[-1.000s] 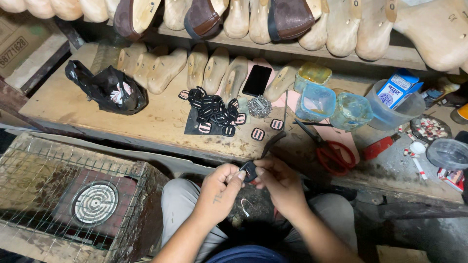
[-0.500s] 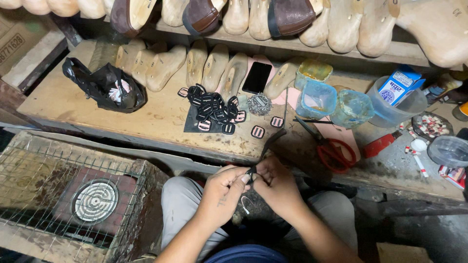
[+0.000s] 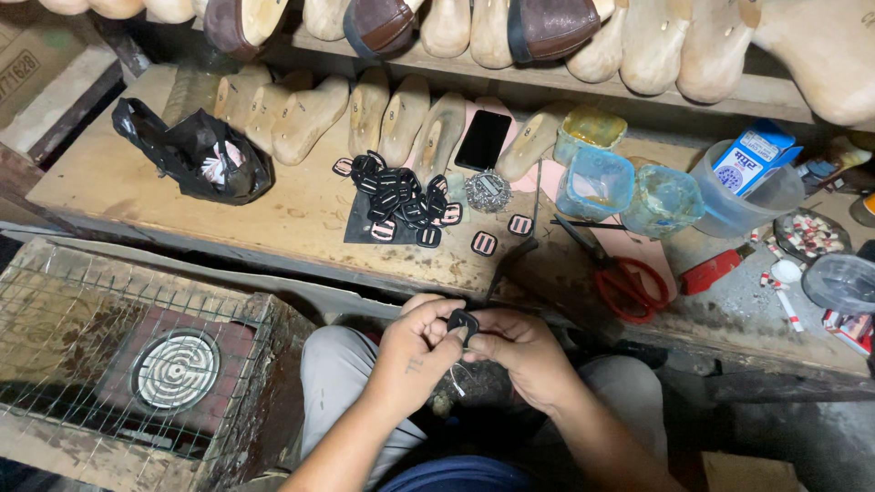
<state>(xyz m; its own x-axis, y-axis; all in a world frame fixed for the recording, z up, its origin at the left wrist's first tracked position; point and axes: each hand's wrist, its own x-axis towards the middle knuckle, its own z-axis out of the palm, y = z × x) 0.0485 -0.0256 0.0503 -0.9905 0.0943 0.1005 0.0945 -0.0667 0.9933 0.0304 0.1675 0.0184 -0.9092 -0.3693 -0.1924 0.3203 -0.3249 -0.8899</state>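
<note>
Pinching a small black buckle point(image 3: 462, 324) between them, both hands meet over the person's lap, just below the near edge of the bench point(image 3: 273, 228). The left hand point(image 3: 415, 351) is closed on the buckle's left side with its fingertips, and the right hand point(image 3: 515, 351) grips the right side with thumb and forefinger; a pale thread or strip hangs down beneath them. Compared with a second ago the hands have drawn tighter together and the buckle has turned, so more of its flat face now shows, which suggests the fitting work on it is under way rather than finished.

To the left of the knees stands a wire cage point(image 3: 118, 364) around a round coil heater point(image 3: 175, 369). On the bench, near its front edge, red-handled scissors point(image 3: 629, 282) lie to the right, with two loose buckles beside them. Farther in sits a heap of black buckles point(image 3: 401, 196) on a dark sheet, and a black plastic bag point(image 3: 196, 155) towards the left end. Along the back edge lie wooden shoe lasts point(image 3: 365, 109), a black phone point(image 3: 483, 139), plastic tubs point(image 3: 597, 182) and a blue carton point(image 3: 752, 157). Above, a shelf holds more lasts point(image 3: 656, 41).
</note>
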